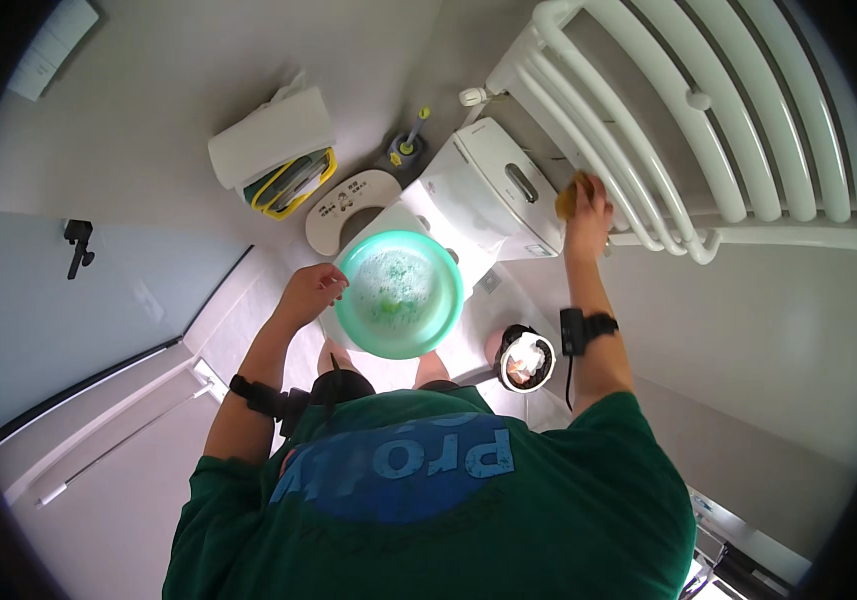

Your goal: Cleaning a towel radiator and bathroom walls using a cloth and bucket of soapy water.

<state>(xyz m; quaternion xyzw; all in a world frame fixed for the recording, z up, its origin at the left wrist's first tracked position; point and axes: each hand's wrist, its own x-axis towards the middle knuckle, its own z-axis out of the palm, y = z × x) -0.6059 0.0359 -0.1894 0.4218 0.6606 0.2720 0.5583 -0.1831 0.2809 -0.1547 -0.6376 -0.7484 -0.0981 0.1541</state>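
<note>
A yellow-brown sponge (pixel 568 201) is in my right hand (pixel 590 214), held beside the wall end of the white toilet cistern (pixel 492 184), close to the lower tubes of a white towel radiator (pixel 623 150). My left hand (pixel 312 292) hovers at the left rim of a round green plastic basin (pixel 456 289), fingers curled loosely, holding nothing that I can see. Whether it touches the rim is unclear. Sudsy water fills the basin, which rests over the front of the toilet; something bright green shows in the suds.
A toilet brush in its holder (pixel 406 150) and a beige step stool (pixel 353 196) stand left of the toilet. A lined waste bin (pixel 524 363) is at the lower right. On the upper-left wall are a paper roll (pixel 271 135) and a yellow-edged container (pixel 329 169).
</note>
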